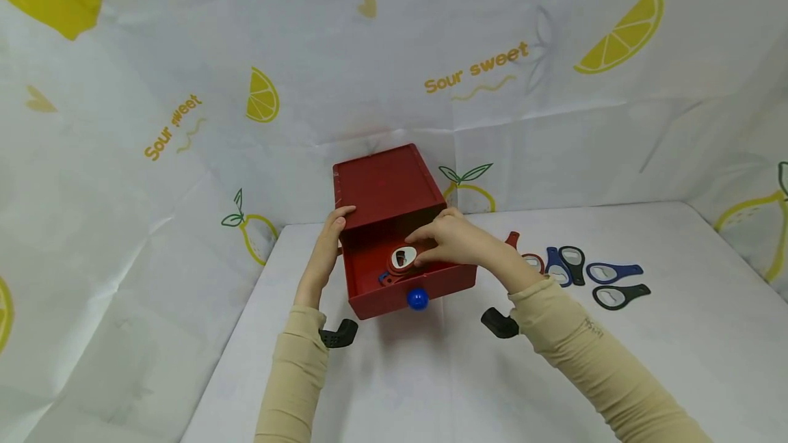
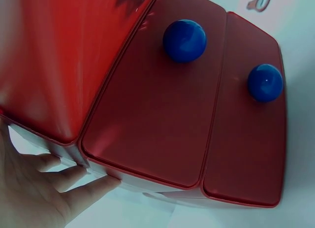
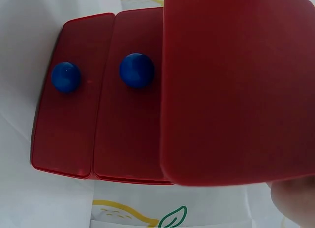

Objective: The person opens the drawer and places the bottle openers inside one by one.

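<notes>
A red drawer cabinet stands with its top drawer pulled out. My left hand rests against the cabinet's left side, and its fingers lie fairly straight along the wall in the left wrist view. My right hand reaches into the drawer, with thumb and finger at the edge of a red bottle opener, which they seem to pinch. A bit of blue shows beneath that opener. In the right wrist view, the drawer front hides most of the right hand.
Blue bottle openers, black ones and red ones lie on the table to the right. Two lower drawers with blue knobs are closed. A white printed cloth hangs behind the cabinet.
</notes>
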Demonstrator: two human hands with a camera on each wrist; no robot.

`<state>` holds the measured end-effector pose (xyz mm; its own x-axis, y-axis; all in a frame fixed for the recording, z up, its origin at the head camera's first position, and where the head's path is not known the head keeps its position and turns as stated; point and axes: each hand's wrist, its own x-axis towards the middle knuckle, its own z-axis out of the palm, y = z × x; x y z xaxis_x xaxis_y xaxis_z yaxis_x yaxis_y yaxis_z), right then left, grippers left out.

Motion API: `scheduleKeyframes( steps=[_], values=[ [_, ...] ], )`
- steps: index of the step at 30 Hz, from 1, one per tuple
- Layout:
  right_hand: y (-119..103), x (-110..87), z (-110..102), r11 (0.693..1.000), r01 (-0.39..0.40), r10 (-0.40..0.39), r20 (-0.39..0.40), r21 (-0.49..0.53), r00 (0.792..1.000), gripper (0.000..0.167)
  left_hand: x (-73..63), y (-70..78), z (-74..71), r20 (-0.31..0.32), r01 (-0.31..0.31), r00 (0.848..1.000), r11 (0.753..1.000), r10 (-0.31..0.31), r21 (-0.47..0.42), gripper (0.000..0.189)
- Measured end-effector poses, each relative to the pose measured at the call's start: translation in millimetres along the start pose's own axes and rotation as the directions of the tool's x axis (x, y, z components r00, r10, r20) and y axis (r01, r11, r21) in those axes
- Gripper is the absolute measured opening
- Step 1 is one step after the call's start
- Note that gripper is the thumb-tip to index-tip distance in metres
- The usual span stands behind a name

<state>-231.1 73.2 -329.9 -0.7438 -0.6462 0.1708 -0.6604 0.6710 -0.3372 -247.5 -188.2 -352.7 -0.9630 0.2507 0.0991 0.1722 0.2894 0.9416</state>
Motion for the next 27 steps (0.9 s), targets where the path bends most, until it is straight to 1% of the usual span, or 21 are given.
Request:
scheduleKeyframes(
  steps=[3, 13, 27],
  values=[
    [-0.7, 0.0, -0.3, 1.0, -0.006, 0.006, 0.008, -0.018, 1.0, 0.043, 0.3, -0.4, -0.1, 0.0, -0.003, 1.0, 1.0, 0.003, -0.002, 0.041],
    [-0.3, 0.6, 1.0, 0.999, 0.0, 0.0, -0.002, -0.052, 1.0, 0.043, 0.8, -0.3, -0.4, -0.005, -0.002, 1.0, 1.0, 0.002, -0.006, 0.041],
    [-1.3, 1.3, 0.4, 0.998, -0.01, 0.011, 0.012, -0.058, 1.0, 0.04, 1.6, -1.1, -0.1, -0.011, -0.013, 1.0, 1.0, 0.013, -0.008, 0.042]
  ],
)
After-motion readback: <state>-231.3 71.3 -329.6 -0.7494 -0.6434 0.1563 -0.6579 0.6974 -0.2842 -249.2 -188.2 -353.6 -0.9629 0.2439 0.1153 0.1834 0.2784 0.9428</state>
